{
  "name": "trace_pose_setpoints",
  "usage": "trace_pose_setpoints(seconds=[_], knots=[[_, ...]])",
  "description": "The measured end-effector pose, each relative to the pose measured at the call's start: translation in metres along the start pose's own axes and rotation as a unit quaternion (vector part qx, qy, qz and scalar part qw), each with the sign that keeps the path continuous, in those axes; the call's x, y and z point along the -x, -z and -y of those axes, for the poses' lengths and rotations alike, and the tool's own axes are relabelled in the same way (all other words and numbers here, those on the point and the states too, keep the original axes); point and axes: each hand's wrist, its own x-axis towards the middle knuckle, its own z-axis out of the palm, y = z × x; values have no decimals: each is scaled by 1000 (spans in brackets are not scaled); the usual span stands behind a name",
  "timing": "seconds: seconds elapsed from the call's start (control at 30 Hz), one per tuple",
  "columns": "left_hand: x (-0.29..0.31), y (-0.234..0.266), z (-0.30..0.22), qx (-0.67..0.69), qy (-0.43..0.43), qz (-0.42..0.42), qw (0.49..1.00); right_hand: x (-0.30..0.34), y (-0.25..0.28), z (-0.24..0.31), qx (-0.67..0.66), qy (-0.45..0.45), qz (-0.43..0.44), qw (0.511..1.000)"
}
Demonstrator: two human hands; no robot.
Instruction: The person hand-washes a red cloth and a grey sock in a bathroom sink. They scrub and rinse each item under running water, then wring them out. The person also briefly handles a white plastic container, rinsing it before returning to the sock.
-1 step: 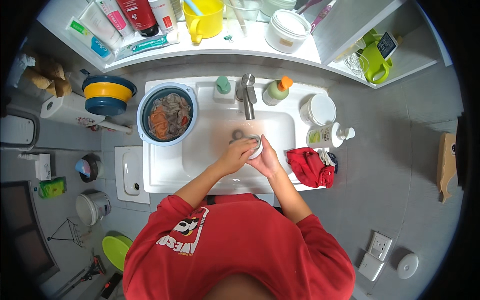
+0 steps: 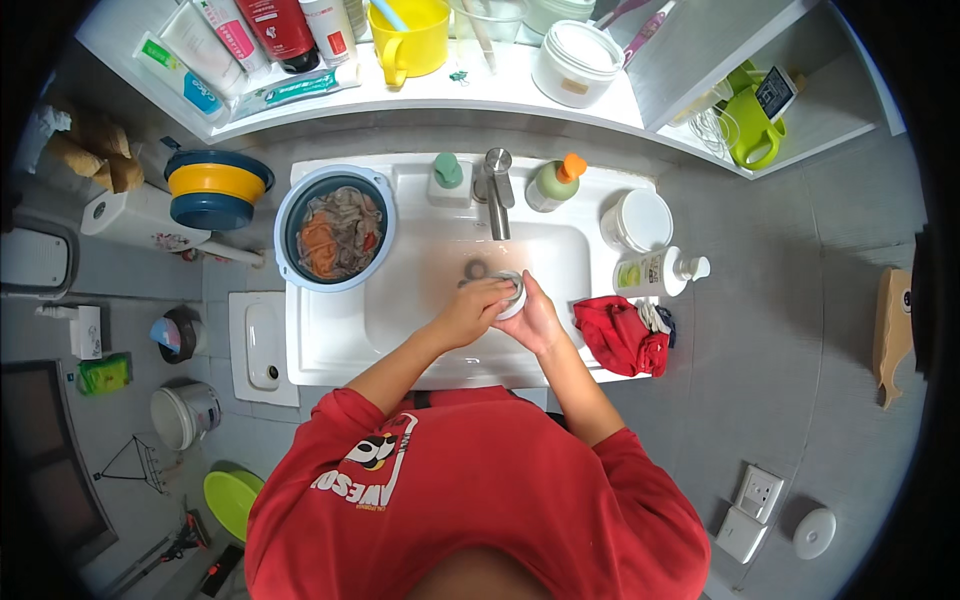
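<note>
Grey tiling [image 2: 770, 330] frames a glossy white sink [image 2: 325, 350] with cloudy, pinkish water [image 2: 430, 262]; on the person's side of the metal faucet [image 2: 499, 205], a small, round, white container [image 2: 513, 303] sits in the right hand [image 2: 536, 317], fingers curled around it, while the left hand's [image 2: 477, 308] fingers bend over its rim — whether they pinch it, I cannot tell. Its smooth wall could slip if wet skin loosens, probably splashing — left of the faucet, a round-rimmed blue basin [image 2: 335, 287] holds crumpled cloth [image 2: 348, 240]; right, soft red fabric [image 2: 610, 330] lies bunched.
</note>
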Motion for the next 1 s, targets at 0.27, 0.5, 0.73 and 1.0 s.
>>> trace_pose_setpoints(seconds=[0.27, 0.5, 0.73, 1.0], knots=[[1, 21, 4, -36, -17, 43, 998, -17, -7, 20, 32, -70, -53, 996], [9, 20, 7, -55, -97, -5, 994, -27, -9, 30, 109, -96, -52, 988], [3, 11, 10, -121, -61, -84, 987, -23, -19, 14, 109, -101, -38, 988], [11, 12, -1, -163, -20, -43, 986, -17, -14, 6, 158, -120, -54, 979]])
